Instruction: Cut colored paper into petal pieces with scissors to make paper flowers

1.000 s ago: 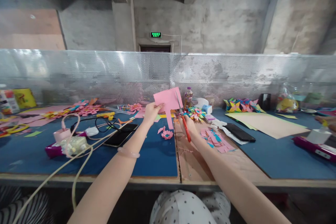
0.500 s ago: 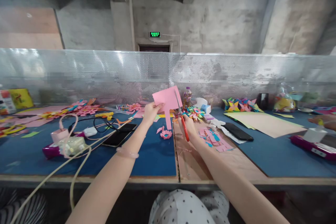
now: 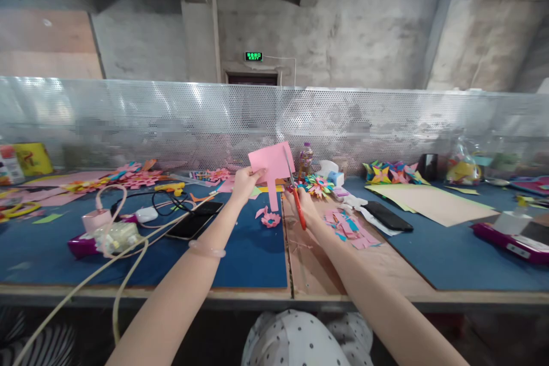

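Observation:
My left hand (image 3: 243, 183) pinches a pink sheet of paper (image 3: 271, 162) by its lower left corner and holds it upright above the table. A narrow pink strip (image 3: 273, 197) hangs down from the sheet. My right hand (image 3: 301, 202) grips red-handled scissors (image 3: 295, 195), whose blades point up along the sheet's right edge. Below the sheet a small pink paper flower (image 3: 270, 219) lies on the blue mat (image 3: 240, 251).
A black phone (image 3: 193, 220), cables and a white charger (image 3: 109, 226) lie at left. Pink paper scraps (image 3: 349, 225), another black phone (image 3: 387, 215) and a tan sheet (image 3: 433, 201) lie at right. A perforated metal screen (image 3: 171, 120) backs the table.
The sheet and scissors have barely moved, the scissors shifting slightly up along the paper's edge. The other person's hand at the far right edge has gone out of view.

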The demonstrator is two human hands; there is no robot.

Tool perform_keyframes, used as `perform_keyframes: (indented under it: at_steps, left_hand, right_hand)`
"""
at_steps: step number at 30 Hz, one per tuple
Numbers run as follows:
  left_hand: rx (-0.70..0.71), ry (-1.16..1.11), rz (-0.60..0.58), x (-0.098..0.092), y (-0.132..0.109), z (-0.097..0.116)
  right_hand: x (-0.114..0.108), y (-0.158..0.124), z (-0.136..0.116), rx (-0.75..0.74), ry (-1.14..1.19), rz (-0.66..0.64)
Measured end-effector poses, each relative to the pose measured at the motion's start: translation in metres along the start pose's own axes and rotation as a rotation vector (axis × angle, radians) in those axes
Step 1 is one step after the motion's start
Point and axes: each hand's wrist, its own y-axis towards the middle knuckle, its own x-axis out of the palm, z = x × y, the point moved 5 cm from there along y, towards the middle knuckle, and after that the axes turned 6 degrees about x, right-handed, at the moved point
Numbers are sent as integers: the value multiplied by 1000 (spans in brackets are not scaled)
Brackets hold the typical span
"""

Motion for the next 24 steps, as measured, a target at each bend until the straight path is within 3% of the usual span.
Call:
perform_keyframes:
  at_steps: [10, 24]
  left_hand:
    - [60, 145, -21, 0, 1, 3]
    - [16, 79, -107, 10, -5, 10]
  right_hand:
    - [-3, -2, -5, 9, 60, -3]
    - [-8, 3, 8, 5, -69, 103]
